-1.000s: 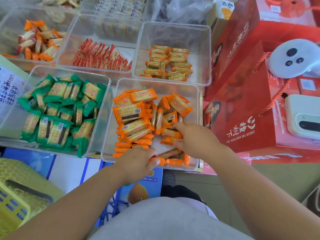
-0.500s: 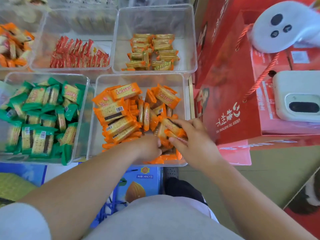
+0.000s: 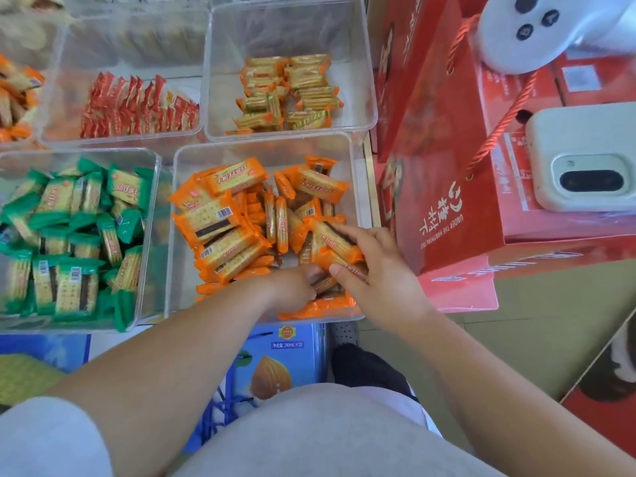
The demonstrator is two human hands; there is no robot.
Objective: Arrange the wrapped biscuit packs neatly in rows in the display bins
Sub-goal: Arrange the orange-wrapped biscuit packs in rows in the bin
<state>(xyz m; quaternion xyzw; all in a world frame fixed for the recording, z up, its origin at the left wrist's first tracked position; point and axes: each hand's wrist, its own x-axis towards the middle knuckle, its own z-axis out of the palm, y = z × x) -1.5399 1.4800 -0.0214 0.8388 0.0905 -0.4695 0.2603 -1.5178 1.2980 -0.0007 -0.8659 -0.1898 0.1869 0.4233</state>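
Note:
A clear plastic bin [image 3: 354, 187] in front of me holds many orange-wrapped biscuit packs [image 3: 220, 218], some stacked at its left, others loose. My right hand [image 3: 375, 270] grips a few orange packs [image 3: 335, 247] at the bin's near right, thumb under them and fingers over the top. My left hand [image 3: 292, 287] reaches into the near part of the bin beside it, fingers curled down among the packs; what they hold is hidden.
Left of it stands a bin of green packs [image 3: 69, 235]. Behind are bins of red packs [image 3: 137, 108] and gold-striped packs [image 3: 289, 94]. Red gift boxes [image 3: 447, 166] with white devices on top stand at the right. A blue carton [image 3: 275, 359] sits below.
Both hands have moved toward the bin's near right corner. My right hand has gathered orange packs and lifted them a little. The left hand slid right, next to it.

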